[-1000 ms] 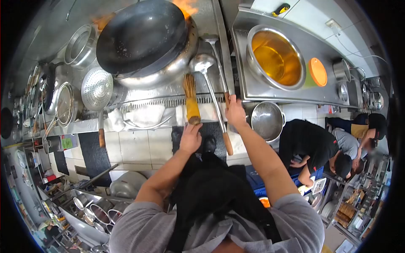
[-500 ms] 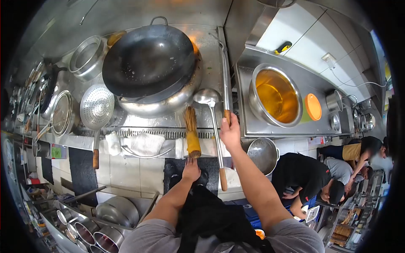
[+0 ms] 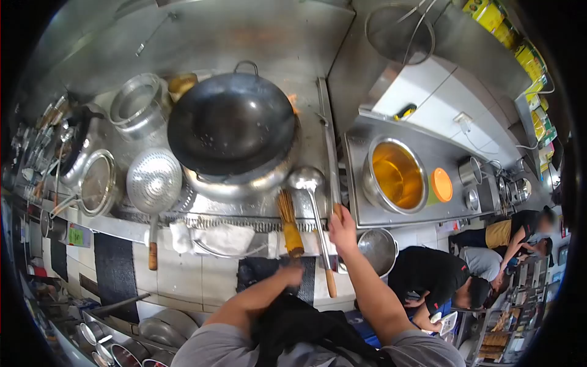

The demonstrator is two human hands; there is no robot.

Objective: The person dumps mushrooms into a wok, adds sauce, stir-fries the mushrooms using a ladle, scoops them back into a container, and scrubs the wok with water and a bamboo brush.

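My right hand (image 3: 343, 229) is closed round the wooden handle end of a long metal utensil (image 3: 328, 147), which lies along the stove's right edge. My left hand (image 3: 291, 273), smeared by motion, is just below the bamboo brush (image 3: 287, 221) with its yellow wrap; its fingers cannot be made out. A ladle (image 3: 306, 180) with a wooden handle rests between the brush and my right hand. The black wok (image 3: 232, 125) sits on the burner, with a little flame at its right rim. A perforated skimmer (image 3: 155, 181) lies left of it.
On the right counter stand a pot of amber liquid (image 3: 397, 175) and an orange-lidded container (image 3: 441, 185). An empty-looking pot (image 3: 377, 251) is below that counter. Several people, one in a black shirt (image 3: 428, 273), bend over at the right. White cloths (image 3: 224, 239) lie along the stove's front edge.
The view has tilted up, so the stove sits lower in it. My left hand has moved slightly away from the brush's base. My right hand stays at the utensil's handle. Less flame shows.
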